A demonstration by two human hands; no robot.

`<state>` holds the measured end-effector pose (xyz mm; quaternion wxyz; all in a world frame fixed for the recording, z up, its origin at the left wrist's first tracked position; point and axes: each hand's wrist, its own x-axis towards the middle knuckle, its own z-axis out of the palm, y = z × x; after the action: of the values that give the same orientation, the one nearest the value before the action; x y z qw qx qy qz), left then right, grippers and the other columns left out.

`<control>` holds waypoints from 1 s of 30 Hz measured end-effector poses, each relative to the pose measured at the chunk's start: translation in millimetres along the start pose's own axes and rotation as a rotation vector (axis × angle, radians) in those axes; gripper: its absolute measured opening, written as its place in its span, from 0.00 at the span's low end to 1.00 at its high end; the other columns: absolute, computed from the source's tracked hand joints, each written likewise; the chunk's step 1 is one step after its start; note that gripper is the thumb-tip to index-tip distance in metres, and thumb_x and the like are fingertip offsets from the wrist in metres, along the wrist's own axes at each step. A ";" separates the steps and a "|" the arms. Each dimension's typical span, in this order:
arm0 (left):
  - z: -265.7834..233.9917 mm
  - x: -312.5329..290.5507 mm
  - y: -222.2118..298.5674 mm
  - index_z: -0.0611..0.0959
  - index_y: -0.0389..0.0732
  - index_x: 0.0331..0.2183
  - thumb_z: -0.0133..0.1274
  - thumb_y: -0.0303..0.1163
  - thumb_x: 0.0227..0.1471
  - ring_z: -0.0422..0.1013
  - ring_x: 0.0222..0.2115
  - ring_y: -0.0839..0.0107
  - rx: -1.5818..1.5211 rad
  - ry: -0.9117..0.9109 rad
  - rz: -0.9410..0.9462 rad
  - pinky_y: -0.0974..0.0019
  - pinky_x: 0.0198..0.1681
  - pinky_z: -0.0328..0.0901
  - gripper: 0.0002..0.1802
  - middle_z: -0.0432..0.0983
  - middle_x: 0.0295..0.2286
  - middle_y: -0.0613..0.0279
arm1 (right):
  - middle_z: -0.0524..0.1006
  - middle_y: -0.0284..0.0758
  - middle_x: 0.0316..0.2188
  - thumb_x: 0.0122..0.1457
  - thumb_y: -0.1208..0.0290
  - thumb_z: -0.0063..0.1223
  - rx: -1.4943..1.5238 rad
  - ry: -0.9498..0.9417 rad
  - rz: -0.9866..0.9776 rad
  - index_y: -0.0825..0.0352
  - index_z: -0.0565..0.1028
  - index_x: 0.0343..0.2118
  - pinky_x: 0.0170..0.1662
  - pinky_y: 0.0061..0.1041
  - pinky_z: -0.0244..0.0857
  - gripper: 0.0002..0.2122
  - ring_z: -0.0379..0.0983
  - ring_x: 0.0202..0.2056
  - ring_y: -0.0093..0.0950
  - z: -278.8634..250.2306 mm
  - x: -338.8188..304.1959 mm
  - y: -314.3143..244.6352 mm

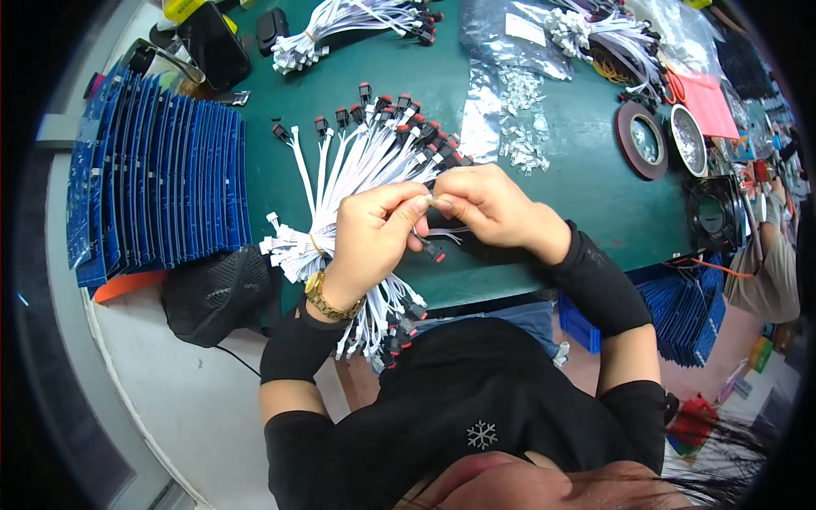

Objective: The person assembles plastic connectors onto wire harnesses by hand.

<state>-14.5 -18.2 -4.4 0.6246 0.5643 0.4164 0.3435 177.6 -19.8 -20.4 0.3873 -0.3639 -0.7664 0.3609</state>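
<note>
Centrally, left hand (372, 231) and right hand (489, 202) pinched one small pale piece (431, 199). Black-and-red switch (434, 252): just below, nearer the left.

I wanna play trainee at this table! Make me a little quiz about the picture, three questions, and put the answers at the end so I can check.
1. True or false: the left hand and the right hand are held close together.

2. Where on the green table is the brown tape roll?
A) left of both hands
B) between the hands
C) right of both hands

3. Fill in the missing colour: many of the white cables end in connectors that are black and ____.

Key: 1. True. 2. C. 3. Red.
</note>
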 end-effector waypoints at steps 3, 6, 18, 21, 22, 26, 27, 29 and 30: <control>-5.8 1.8 9.4 0.81 0.33 0.33 0.51 0.23 0.51 0.74 0.21 0.72 0.378 -0.102 0.287 0.71 0.25 0.67 0.07 0.77 0.21 0.57 | 0.72 0.41 0.25 0.57 0.62 0.49 -0.106 -0.088 -0.009 0.67 0.71 0.30 0.32 0.35 0.64 0.11 0.71 0.30 0.42 -19.1 -2.6 -9.8; -9.3 -4.8 16.1 0.80 0.34 0.36 0.50 0.23 0.50 0.75 0.24 0.62 0.524 -0.364 0.216 0.65 0.30 0.68 0.09 0.77 0.24 0.51 | 0.73 0.39 0.26 0.57 0.66 0.49 -0.162 0.036 0.024 0.68 0.72 0.35 0.32 0.31 0.66 0.10 0.72 0.29 0.38 -12.1 -15.0 -9.6; 1.8 32.3 12.9 0.76 0.35 0.32 0.57 0.25 0.45 0.71 0.28 0.58 1.157 0.018 0.555 0.63 0.31 0.65 0.09 0.72 0.27 0.54 | 0.72 0.41 0.24 0.47 0.73 0.56 -0.050 0.076 0.020 0.70 0.73 0.27 0.34 0.36 0.66 0.07 0.72 0.29 0.42 108.4 -52.4 -59.6; 3.3 28.5 10.0 0.74 0.37 0.29 0.57 0.23 0.43 0.68 0.29 0.53 1.059 0.084 0.571 0.55 0.32 0.62 0.08 0.70 0.26 0.53 | 0.75 0.40 0.29 0.47 0.73 0.56 -0.098 0.039 -0.035 0.71 0.73 0.36 0.35 0.32 0.67 0.12 0.73 0.31 0.38 119.8 -58.3 -66.6; 3.9 26.5 11.8 0.74 0.37 0.29 0.56 0.23 0.43 0.68 0.29 0.53 1.018 0.129 0.602 0.56 0.32 0.62 0.08 0.70 0.26 0.54 | 0.75 0.41 0.29 0.48 0.73 0.56 -0.102 0.002 -0.037 0.72 0.72 0.40 0.35 0.33 0.68 0.15 0.73 0.32 0.38 120.5 -61.2 -67.9; 6.6 19.9 13.8 0.77 0.37 0.29 0.58 0.21 0.42 0.69 0.27 0.58 0.873 0.090 0.694 0.62 0.29 0.64 0.08 0.70 0.26 0.56 | 0.75 0.41 0.28 0.49 0.69 0.57 -0.130 -0.235 0.001 0.73 0.69 0.45 0.35 0.35 0.68 0.21 0.74 0.33 0.39 100.6 -65.2 -72.0; 7.6 16.6 15.1 0.77 0.37 0.29 0.58 0.20 0.42 0.71 0.26 0.61 0.832 0.068 0.711 0.65 0.27 0.65 0.09 0.72 0.26 0.57 | 0.75 0.41 0.28 0.49 0.67 0.57 -0.179 -0.443 0.060 0.73 0.68 0.46 0.35 0.36 0.68 0.22 0.74 0.33 0.40 84.9 -64.3 -74.6; 5.3 11.3 13.9 0.77 0.36 0.29 0.57 0.19 0.42 0.71 0.24 0.62 0.768 0.025 0.754 0.66 0.26 0.65 0.08 0.72 0.26 0.57 | 0.75 0.39 0.27 0.49 0.68 0.56 -0.244 -0.278 -0.043 0.64 0.73 0.44 0.33 0.36 0.68 0.17 0.74 0.30 0.40 37.4 -61.2 -74.5; 4.5 9.2 10.8 0.77 0.36 0.29 0.57 0.18 0.43 0.72 0.23 0.63 0.702 -0.021 0.791 0.67 0.25 0.65 0.08 0.73 0.25 0.57 | 0.74 0.39 0.26 0.48 0.72 0.56 -0.273 -0.101 0.014 0.62 0.75 0.39 0.33 0.36 0.68 0.13 0.73 0.30 0.39 13.2 -61.3 -67.3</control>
<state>-6.1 -10.5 5.1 0.2248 0.8571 0.2550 0.3871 174.2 -106.6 9.7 0.2926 -0.4000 -0.8242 0.2741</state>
